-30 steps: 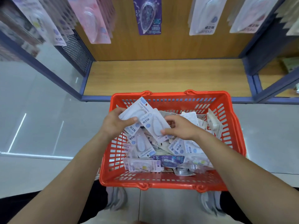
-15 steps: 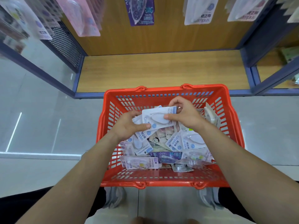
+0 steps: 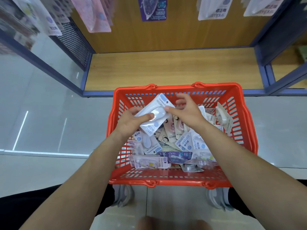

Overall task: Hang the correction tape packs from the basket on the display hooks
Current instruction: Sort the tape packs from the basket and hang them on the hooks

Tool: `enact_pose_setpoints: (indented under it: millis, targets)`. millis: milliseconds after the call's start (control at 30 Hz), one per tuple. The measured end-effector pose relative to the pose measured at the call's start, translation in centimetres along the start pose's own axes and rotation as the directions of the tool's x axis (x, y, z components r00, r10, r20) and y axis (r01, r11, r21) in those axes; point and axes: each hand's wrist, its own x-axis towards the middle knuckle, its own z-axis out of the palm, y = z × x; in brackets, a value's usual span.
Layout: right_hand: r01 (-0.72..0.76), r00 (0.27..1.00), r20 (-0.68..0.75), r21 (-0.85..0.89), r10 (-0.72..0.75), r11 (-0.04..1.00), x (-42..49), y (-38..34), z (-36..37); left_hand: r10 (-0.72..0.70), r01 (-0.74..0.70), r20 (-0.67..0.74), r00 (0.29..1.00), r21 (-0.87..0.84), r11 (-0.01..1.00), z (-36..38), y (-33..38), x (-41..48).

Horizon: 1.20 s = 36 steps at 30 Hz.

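While the left hand [image 3: 131, 121] pinched a white, blister-fronted correction tape pack [image 3: 156, 113] above the red basket [image 3: 182, 182] at frame centre, the right hand [image 3: 188, 112], fingers spread, thumbed its edge; loose packs [image 3: 187, 143] lay jumbled beneath.

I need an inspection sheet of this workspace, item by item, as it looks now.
Surface: grey tiled floor; wooden shelf base behind the basket.
Job's things: red basket holds many loose packs; white pack held above them; purple pack and others hang above.
Clutter: nothing seen.
Hands: left hand grips the white pack; right hand touches its edge with the thumb, fingers off it.
Cables: nothing seen.
Surroundings: blue shelf frame, perforated side panel, grey shoes at the basket's near edge.
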Motion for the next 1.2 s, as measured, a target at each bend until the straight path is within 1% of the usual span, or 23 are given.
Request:
enact_pose_setpoints:
  millis: [67, 133, 200, 300, 367, 433, 467, 500, 567, 600, 667, 800, 833, 900, 1000, 1100, 1200]
  targets:
    - [-0.092, 0.99, 0.11, 0.069, 0.084, 0.993, -0.3, -0.1, 0.6, -0.032, 0.032, -0.003, 0.999, -0.077, 0.997, -0.1, 0.0, -0.3]
    - [-0.102, 0.98, 0.183, 0.153, 0.073, 0.983, -0.7, -0.4, 1.5, -0.046, 0.047, 0.014, 0.999, -0.07, 0.996, -0.4, -0.1, -0.4]
    - [-0.08, 0.983, 0.178, 0.198, 0.045, 0.977, -1.1, -0.7, 2.2, -0.045, 0.045, 0.044, 0.998, -0.009, 0.999, -0.8, -0.3, -0.4]
    - [-0.063, 0.984, 0.177, 0.202, 0.027, 0.977, -1.6, -1.1, 3.2, -0.018, 0.012, 0.094, 0.995, 0.061, 0.998, -1.4, -0.5, -0.7]
    - [-0.053, 0.985, 0.171, 0.237, 0.012, 0.97, -1.5, -1.3, 3.9, 0.023, -0.027, 0.059, 0.998, 0.054, 0.998, -1.9, -0.4, -0.9]
    - [-0.083, 0.988, 0.147, 0.238, 0.048, 0.968, -1.0, -0.6, 4.6, 0.057, -0.053, -0.03, 0.998, 0.114, 0.992, -3.0, 0.1, -1.1]
    - [-0.108, 0.986, 0.146, 0.187, 0.082, 0.976, -0.8, 0.2, 5.1, 0.064, -0.052, -0.077, 0.995, 0.148, 0.988, -3.7, 0.5, -1.3]
    - [-0.128, 0.981, 0.158, 0.08, 0.114, 0.989, -0.8, 1.1, 5.6, 0.062, -0.043, -0.117, 0.991, 0.156, 0.987, -4.6, 0.9, -1.6]
    - [-0.14, 0.952, 0.245, -0.179, 0.182, 0.974, -1.0, 3.3, 7.0, 0.043, -0.022, -0.171, 0.984, 0.127, 0.992, -6.1, 1.5, -2.3]
    - [-0.131, 0.932, 0.296, -0.267, 0.211, 0.955, -1.3, 4.0, 7.7, 0.038, -0.014, -0.191, 0.981, 0.125, 0.992, -6.7, 1.8, -2.7]
    - [-0.092, 0.907, 0.353, -0.366, 0.23, 0.926, -2.0, 4.9, 9.2, 0.04, -0.005, -0.213, 0.976, 0.159, 0.987, -7.7, 2.3, -3.6]
    - [-0.043, 0.928, 0.316, -0.432, 0.196, 0.901, -2.5, 5.6, 10.3, 0.042, 0.017, -0.208, 0.977, 0.276, 0.961, -9.1, 3.2, -5.5]
    - [-0.041, 0.932, 0.314, -0.405, 0.181, 0.914, -2.6, 5.4, 10.1, 0.038, 0.022, -0.201, 0.979, 0.285, 0.958, -9.4, 3.4, -5.9]
    - [-0.068, 0.94, 0.304, -0.275, 0.154, 0.959, -2.7, 4.6, 9.2, 0.029, 0.024, -0.189, 0.982, 0.273, 0.962, -10.0, 4.0, -6.9]
    - [-0.068, 0.957, 0.271, -0.123, 0.099, 0.99, -2.5, 1.5, 6.1, 0.009, 0.027, -0.171, 0.985, 0.21, 0.977, -10.7, 4.9, -8.4]
    - [0.002, 0.965, 0.263, -0.033, 0.007, 0.999, -3.0, -4.0, 2.0, 0.007, 0.02, -0.169, 0.986, 0.158, 0.987, -11.2, 6.3, -9.8]
    - [0.071, 0.965, 0.249, 0.061, -0.084, 0.996, -5.7, -10.7, -2.5, 0.021, -0.009, -0.143, 0.99, 0.089, 0.996, -11.0, 8.2, -11.1]
